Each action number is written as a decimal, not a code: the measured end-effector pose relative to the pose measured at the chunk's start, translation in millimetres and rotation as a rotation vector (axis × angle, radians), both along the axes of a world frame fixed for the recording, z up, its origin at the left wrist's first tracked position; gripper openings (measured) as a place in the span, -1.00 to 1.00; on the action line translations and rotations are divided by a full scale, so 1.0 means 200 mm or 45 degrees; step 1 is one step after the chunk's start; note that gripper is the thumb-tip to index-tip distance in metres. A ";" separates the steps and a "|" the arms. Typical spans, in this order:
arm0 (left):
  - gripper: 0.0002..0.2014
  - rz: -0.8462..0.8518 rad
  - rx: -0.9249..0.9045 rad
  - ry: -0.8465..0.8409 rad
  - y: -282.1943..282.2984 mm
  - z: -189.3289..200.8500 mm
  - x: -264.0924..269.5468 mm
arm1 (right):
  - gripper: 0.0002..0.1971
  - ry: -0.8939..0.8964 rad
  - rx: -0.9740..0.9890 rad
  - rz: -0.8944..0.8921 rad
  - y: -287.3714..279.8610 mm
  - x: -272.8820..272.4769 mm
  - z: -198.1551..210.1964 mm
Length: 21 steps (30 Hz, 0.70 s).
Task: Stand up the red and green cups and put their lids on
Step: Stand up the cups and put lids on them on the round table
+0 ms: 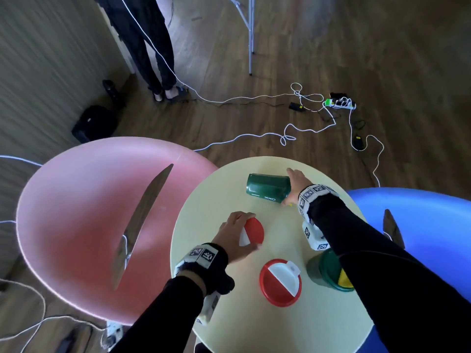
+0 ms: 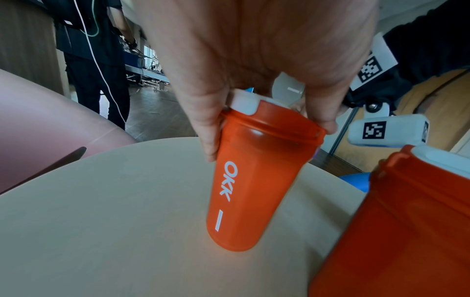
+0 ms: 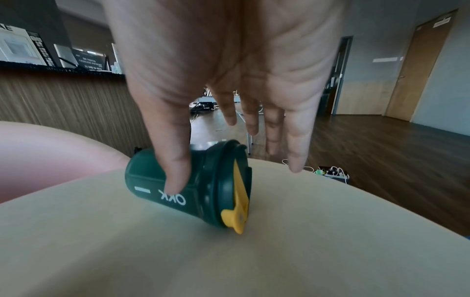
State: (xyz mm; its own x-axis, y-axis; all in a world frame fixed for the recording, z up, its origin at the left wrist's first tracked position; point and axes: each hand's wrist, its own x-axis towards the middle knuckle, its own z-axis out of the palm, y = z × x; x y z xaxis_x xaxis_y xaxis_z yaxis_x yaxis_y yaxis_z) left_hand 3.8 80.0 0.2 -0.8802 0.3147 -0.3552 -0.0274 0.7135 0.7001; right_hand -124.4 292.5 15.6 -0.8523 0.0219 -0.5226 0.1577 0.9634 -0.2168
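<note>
The green cup (image 3: 188, 186) lies on its side at the far part of the round tabletop (image 1: 224, 200), with its green and yellow lid (image 3: 236, 193) already on. It is the only cup not standing.

Two red cups stand upright with red and white lids on. One red cup (image 2: 254, 180) is under the left hand (image 1: 233, 238), and the other red cup (image 1: 280, 282) is nearer the person. A second green cup (image 1: 328, 271) stands by the right arm, half hidden by the sleeve.

The left hand grips the top of its red cup, thumb on one side of the lid rim and fingers on the other. The right hand (image 1: 295, 184) is spread loose, with the thumb touching the lying green cup and the fingers straight past its lid end. It does not hold the cup yet.

The lying cup is round, so I think it could roll off towards the edge if the hand only pushes it. The right sleeve is close to the standing green cup and could knock it over.

I cannot tell if anything is inside the cups, since all the lids are on.
</note>
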 end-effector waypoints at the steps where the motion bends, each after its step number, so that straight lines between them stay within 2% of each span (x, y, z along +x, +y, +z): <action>1: -0.26 0.003 -0.001 0.002 0.00 0.00 0.00 | 0.12 -0.016 0.005 0.016 0.00 0.00 -0.02; 6: -0.26 0.015 0.004 0.015 0.00 0.01 0.01 | -0.16 0.040 0.024 0.024 -0.02 0.02 -0.07; 9: -0.26 0.018 0.002 0.009 0.00 0.01 0.01 | -0.16 0.080 0.026 0.008 -0.02 0.04 -0.08; 12: -0.26 0.016 0.004 0.004 0.00 0.01 0.01 | -0.26 0.064 0.047 -0.011 -0.03 0.05 -0.06; 21: -0.28 0.020 -0.002 0.021 0.00 0.01 0.02 | -0.16 -0.129 0.059 -0.083 -0.05 0.08 -0.03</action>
State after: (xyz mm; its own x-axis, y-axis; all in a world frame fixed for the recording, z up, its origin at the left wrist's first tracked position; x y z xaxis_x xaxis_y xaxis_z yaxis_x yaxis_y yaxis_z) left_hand 7.8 80.4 2.5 -0.8906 0.3007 -0.3413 -0.0270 0.7140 0.6996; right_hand -109.0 281.6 9.0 -0.7912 0.1016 -0.6031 0.2389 0.9591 -0.1518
